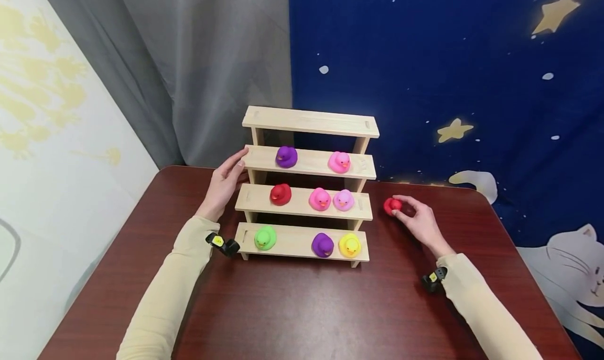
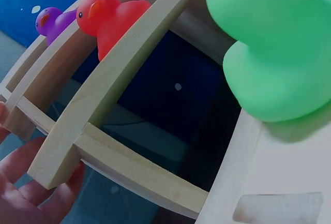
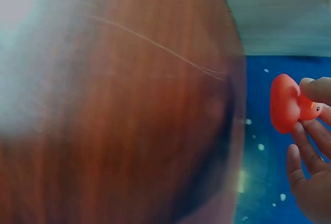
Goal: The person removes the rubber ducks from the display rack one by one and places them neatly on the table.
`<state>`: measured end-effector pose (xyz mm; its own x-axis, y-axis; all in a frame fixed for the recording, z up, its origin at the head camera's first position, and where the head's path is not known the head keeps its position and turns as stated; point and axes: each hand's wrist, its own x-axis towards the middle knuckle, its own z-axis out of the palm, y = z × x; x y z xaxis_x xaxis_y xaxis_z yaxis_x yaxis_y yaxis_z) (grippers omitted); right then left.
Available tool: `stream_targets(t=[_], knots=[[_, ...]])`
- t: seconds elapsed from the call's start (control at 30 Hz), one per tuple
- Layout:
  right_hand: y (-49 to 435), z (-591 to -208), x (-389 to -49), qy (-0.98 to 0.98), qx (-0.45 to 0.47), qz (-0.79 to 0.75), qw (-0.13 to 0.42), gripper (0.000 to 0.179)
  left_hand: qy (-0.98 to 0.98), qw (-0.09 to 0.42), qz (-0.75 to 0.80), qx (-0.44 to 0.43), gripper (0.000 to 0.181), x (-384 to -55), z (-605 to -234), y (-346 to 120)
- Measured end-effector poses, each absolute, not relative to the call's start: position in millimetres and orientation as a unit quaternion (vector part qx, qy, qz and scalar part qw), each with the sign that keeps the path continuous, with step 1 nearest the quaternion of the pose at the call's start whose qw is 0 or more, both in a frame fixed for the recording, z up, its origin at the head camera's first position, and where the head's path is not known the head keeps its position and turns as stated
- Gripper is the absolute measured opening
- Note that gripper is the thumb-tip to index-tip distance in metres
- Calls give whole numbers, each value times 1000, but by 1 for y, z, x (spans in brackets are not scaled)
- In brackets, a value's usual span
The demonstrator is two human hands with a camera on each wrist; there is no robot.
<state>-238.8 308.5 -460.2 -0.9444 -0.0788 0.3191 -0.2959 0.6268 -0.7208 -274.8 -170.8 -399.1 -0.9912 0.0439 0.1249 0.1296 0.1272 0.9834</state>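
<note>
A tiered wooden shelf rack (image 1: 306, 120) stands on the table and carries several rubber ducks. My left hand (image 1: 224, 186) holds the rack's left side; in the left wrist view its fingers (image 2: 71, 185) curl about the end of a shelf board. To the right of the rack, my right hand (image 1: 421, 224) pinches a red rubber duck (image 1: 389, 206) between thumb and fingers. That duck (image 3: 283, 105) lies tipped sideways in the right wrist view. Whether it touches the table cannot be told.
On the second shelf from the top sit a purple duck (image 1: 286, 157) and a pink duck (image 1: 340, 162). Below are a red duck (image 1: 280, 194) and two pinkish ones. The bottom shelf bears green (image 1: 265, 238), purple (image 1: 323, 244) and yellow ducks (image 1: 349, 245). Curtains hang behind the table (image 1: 283, 313).
</note>
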Motion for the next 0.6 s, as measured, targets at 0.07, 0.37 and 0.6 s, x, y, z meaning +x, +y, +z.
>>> stream_targets(t=[0.07, 0.37, 0.6], knots=[[306, -466, -238, -892, 104, 423, 121, 36, -756, 35, -651, -56, 46, -275, -399, -172], [300, -482, -239, -901, 101, 412, 95, 37, -756, 48, -650, -56, 45, -276, -399, -172], [298, -485, -242, -905, 97, 403, 91, 37, -756, 48, -651, -54, 45, -278, -402, -173]])
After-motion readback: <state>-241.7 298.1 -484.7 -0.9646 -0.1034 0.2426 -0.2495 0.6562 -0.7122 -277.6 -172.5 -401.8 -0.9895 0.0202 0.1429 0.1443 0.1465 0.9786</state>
